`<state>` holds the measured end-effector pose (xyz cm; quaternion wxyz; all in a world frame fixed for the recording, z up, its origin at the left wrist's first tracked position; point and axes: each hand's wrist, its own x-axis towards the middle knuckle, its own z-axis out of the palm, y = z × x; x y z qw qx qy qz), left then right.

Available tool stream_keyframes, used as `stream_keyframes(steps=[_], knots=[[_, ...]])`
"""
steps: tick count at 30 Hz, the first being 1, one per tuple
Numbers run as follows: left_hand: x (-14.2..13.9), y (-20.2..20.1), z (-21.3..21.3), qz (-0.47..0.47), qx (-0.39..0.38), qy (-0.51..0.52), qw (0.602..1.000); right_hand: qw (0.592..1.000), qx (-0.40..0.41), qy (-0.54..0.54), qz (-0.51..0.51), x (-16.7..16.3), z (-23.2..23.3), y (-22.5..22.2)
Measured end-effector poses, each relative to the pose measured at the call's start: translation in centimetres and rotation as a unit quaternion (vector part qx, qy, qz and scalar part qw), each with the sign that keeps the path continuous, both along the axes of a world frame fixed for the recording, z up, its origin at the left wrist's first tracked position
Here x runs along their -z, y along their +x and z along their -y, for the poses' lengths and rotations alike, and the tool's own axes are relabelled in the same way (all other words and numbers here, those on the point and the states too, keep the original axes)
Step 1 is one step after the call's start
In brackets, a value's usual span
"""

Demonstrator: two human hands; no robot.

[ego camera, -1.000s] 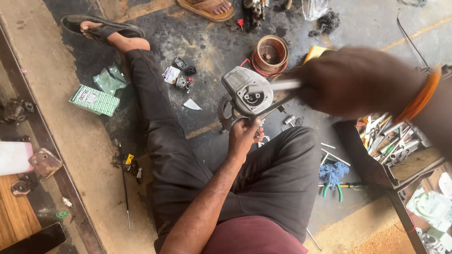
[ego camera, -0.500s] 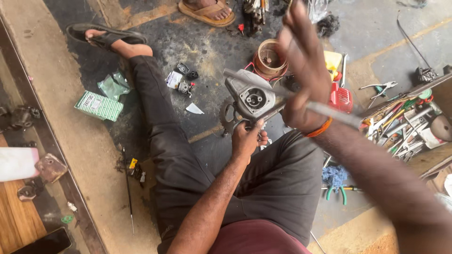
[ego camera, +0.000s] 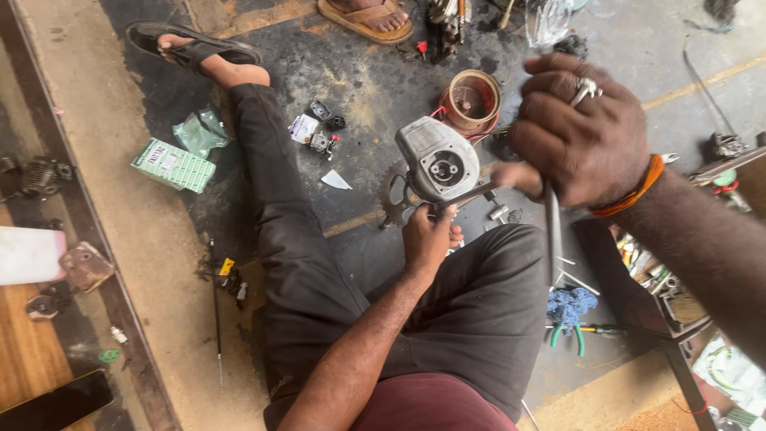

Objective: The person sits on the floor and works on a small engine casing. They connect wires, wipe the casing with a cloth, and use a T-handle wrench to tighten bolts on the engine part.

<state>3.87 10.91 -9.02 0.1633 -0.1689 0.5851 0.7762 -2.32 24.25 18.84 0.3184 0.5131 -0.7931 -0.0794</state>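
My left hand (ego camera: 428, 237) grips the underside of a grey metal engine casing (ego camera: 433, 164) with a round opening, held above my knees. A toothed sprocket (ego camera: 392, 201) sticks out at its lower left. My right hand (ego camera: 581, 132), wearing a ring and an orange wristband, is closed around a long grey metal tool (ego camera: 552, 231) whose shaft hangs downward. That hand sits just right of the casing, close to the camera. Whether the tool's tip touches the casing is hidden by blur.
I sit on a dark oily floor (ego camera: 367, 80), legs in dark trousers, a sandalled foot (ego camera: 195, 49) stretched out. Nearby lie a green box (ego camera: 173, 165), small parts (ego camera: 319, 132), a round copper-coloured container (ego camera: 471, 100), blue-green pliers (ego camera: 568, 323), a tool tray (ego camera: 662, 287), another person's sandalled foot (ego camera: 367, 17).
My right hand swung from an open raised pose down into a fist around the metal tool beside the casing. My left hand kept hold of the casing, which barely moved.
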Motion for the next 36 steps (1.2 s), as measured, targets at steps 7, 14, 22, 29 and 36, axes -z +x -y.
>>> stream_keyframes(steps=[7, 14, 22, 29, 36], knots=[[0.1, 0.1, -0.2, -0.001, -0.001, -0.058, 0.998, 0.948, 0.242, -0.197, 0.062, 4.6, 1.2, 2.0], [2.1, -0.1, 1.5, 0.046, 0.075, 0.085, 0.993, 0.829, 0.115, -0.533, 0.125, 6.2, -1.6, 2.2], [2.7, 0.0, 3.1, 0.060, 0.078, 0.110, 0.989, 0.396, -0.042, -0.758, 0.516, 8.6, -11.6, 1.7], [2.2, -0.2, 2.4, 0.035, 0.073, 0.123, 0.989, 0.467, -0.068, -0.744, 0.472, 9.4, -9.4, -0.4], [1.5, -0.3, 2.7, 0.036, 0.090, 0.083, 0.992, 0.474, -0.062, -0.735, 0.482, 9.6, -7.9, -0.9]])
